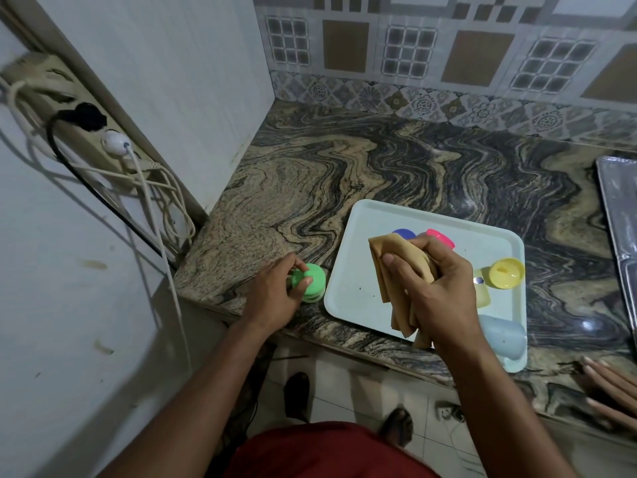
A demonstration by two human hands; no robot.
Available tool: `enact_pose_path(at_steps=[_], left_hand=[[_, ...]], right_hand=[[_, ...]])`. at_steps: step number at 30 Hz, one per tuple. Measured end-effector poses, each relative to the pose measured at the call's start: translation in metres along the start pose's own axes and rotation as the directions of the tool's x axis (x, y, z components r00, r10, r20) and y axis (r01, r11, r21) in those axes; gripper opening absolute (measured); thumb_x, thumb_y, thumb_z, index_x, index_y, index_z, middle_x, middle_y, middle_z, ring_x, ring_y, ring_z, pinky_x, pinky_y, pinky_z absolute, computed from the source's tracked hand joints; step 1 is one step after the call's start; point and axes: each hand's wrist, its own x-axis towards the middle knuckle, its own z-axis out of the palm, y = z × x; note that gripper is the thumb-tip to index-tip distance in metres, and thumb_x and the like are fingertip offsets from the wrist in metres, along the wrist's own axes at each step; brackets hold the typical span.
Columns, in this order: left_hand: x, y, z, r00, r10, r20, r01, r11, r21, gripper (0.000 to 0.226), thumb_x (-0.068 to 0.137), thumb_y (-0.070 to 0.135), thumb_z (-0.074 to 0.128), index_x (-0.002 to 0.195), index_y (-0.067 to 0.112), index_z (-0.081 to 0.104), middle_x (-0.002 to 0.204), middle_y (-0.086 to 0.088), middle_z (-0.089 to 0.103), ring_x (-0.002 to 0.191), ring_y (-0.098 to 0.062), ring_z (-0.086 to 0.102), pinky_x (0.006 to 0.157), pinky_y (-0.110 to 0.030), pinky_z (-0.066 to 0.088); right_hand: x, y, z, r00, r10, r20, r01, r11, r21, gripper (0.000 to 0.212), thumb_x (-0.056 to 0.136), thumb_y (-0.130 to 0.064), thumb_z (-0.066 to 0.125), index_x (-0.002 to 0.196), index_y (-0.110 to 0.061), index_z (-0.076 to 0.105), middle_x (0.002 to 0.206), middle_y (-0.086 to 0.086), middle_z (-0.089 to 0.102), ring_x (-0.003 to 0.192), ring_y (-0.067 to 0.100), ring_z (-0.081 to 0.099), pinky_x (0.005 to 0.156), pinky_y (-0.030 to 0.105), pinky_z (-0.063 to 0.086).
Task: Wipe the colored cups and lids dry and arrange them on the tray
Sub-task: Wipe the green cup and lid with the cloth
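Observation:
A pale tray (pixel 348 281) lies on the marble counter. On it sit a blue lid (pixel 404 233), a pink lid (pixel 441 237), a yellow lid (pixel 506 272), a pale yellow cup (pixel 482 292) and a light blue cup (pixel 505 336) lying on its side. My right hand (pixel 434 281) hovers over the tray, gripping a folded tan cloth (pixel 396 270). Left of the tray, my left hand (pixel 275 291) pinches a green lid (pixel 312 282) resting on the counter near the front edge.
A metal tray (pixel 620 215) lies at the right edge. Another person's fingers (pixel 610 391) rest on the counter's front right. A power strip with cables (pixel 103 139) hangs on the left wall. A tiled backsplash runs along the back.

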Motion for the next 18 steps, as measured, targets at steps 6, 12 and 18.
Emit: enact_pose_path(at_steps=[6, 12, 18], left_hand=[[-0.002, 0.0, 0.0, 1.0, -0.007, 0.007, 0.008, 0.999, -0.033, 0.031, 0.098, 0.058, 0.057, 0.105, 0.028, 0.059, 0.115, 0.003, 0.073, 0.092, -0.022, 0.071, 0.063, -0.038, 0.056], [-0.012, 0.001, 0.005, 1.0, -0.007, 0.012, 0.008, 0.998, -0.062, 0.046, 0.081, 0.052, 0.081, 0.112, 0.027, 0.057, 0.115, 0.007, 0.065, 0.097, -0.021, 0.063, 0.071, -0.036, 0.053], [-0.012, -0.001, 0.01, 0.998, -0.062, -0.004, 0.061, 0.99, -0.13, 0.06, 0.07, 0.065, 0.081, 0.109, 0.028, 0.056, 0.132, 0.007, 0.069, 0.105, -0.022, 0.071, 0.081, -0.046, 0.06]], right_hand=[[0.0, -0.003, -0.001, 1.0, 0.005, -0.012, -0.005, 0.999, 0.038, 0.013, 0.095, -0.007, 0.078, 0.092, -0.015, 0.069, 0.068, 0.003, 0.063, 0.042, 0.024, 0.061, 0.041, 0.043, 0.057], [0.0, -0.005, -0.004, 0.999, 0.014, -0.031, -0.012, 0.999, 0.049, 0.012, 0.095, -0.006, 0.078, 0.096, -0.012, 0.068, 0.073, 0.01, 0.064, 0.048, 0.032, 0.066, 0.038, 0.041, 0.055], [-0.003, -0.005, -0.007, 0.999, 0.032, -0.044, -0.03, 0.998, 0.058, 0.011, 0.096, -0.005, 0.077, 0.099, -0.007, 0.068, 0.07, 0.003, 0.065, 0.047, 0.029, 0.065, 0.035, 0.041, 0.054]])
